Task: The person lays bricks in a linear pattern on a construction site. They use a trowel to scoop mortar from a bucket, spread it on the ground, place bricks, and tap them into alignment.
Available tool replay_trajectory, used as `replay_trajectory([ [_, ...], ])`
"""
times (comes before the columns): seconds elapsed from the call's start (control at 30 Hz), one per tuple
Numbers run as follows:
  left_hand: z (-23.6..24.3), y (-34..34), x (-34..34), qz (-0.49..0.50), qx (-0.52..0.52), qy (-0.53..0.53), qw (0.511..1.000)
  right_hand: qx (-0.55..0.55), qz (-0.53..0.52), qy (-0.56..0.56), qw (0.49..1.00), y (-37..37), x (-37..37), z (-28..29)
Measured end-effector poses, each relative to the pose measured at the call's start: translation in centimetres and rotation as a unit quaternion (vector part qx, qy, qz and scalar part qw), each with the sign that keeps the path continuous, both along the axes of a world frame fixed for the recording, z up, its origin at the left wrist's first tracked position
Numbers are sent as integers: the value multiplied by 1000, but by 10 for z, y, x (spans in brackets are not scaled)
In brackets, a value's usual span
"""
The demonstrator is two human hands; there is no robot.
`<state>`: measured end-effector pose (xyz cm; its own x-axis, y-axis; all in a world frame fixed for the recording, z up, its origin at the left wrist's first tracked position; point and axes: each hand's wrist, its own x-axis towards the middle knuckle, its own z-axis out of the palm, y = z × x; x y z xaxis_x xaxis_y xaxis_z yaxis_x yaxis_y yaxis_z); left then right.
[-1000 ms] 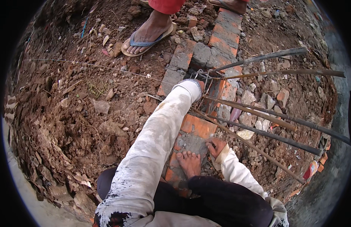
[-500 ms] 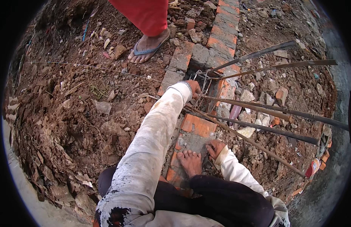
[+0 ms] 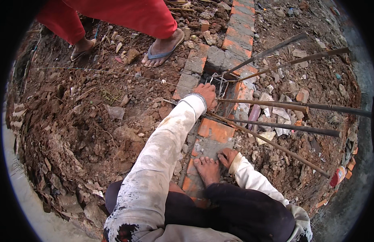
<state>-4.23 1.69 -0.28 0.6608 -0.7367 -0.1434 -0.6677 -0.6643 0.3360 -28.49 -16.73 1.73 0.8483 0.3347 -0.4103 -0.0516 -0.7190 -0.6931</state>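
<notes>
My left hand (image 3: 207,95), at the end of a stained white sleeve, has its fingers curled on the wire rebar cage (image 3: 220,82) set in a gap in the brick footing. Several long steel bars (image 3: 295,105) fan out from the cage to the right. My right hand (image 3: 227,157) rests low on the mortared brick (image 3: 214,146) beside my bare foot (image 3: 207,170), fingers loosely bent and apart, with nothing visible in them. A thin pale line (image 3: 122,73) runs from the left toward the cage.
Another person's red-trousered legs (image 3: 134,16) and sandalled feet (image 3: 158,52) stand at the upper left. The brick strip (image 3: 239,32) runs on away from me, flanked by loose soil (image 3: 82,133) and rubble (image 3: 271,113). Concrete edges (image 3: 21,169) border both sides.
The other person has stepped, and both red-trousered legs now show at upper left. My left hand shifted slightly, and the long bars on the right tilted upward a little.
</notes>
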Motion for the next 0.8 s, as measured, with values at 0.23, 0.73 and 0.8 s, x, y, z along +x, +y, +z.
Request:
replay_trajectory([
  [0.23, 86, 32, -1, 86, -232, 160, 956, 0, 5, -11, 1000, 19, 13, -5],
  [0.73, 86, 39, -127, -67, 110, 343, 931, 459, -370, 215, 778, 60, 84, 15],
  [0.8, 60, 58, -106, 11, 90, 317, 944, 434, -371, 218, 791, 71, 74, 22],
])
